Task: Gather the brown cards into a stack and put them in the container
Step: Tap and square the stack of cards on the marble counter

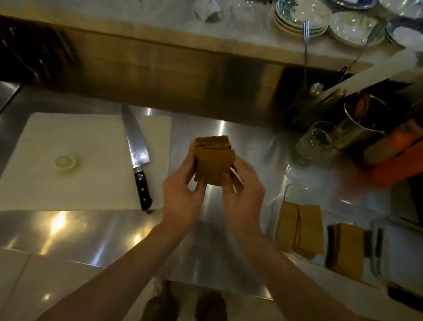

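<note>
- Left hand (183, 194) and right hand (240, 198) raised together at frame centre, both clamped on a bundle of brown cards (213, 160) held above the steel tabletop (196, 237), clear of its surface.
- Bundle not yet square: rear cards standing higher than the front one, edges fanned and stepped along the top.
- More brown cards lying flat at right: a loose overlapping pair (300, 231) and, just beside it toward the right edge, a smaller pile (348, 244).
- A clear container (405, 251) at lower right of frame, touching or nearly touching that smaller pile; hard to tell whether the pile sits inside it or against its wall, given glare and blur.
- Judged step in hand: squaring the held bundle before adding the rest. Best done by loosening the grip slightly, tapping the lower edge on the tabletop, then pressing in from both sides so the stepped edges close up.
- Worth keeping thumbs on the front face and fingers behind, to stop the thin cards slipping out sideways.
- Off to the left, a white cutting board (46, 168) with a chef's knife (137, 152) laid along its right edge, blade pointing to upper frame, and a small pale slice (65, 162) of something; well apart from the cards, though the knife handle lies near the left forearm's path.
- Plates and glassware in the upper right, out of the way.
</note>
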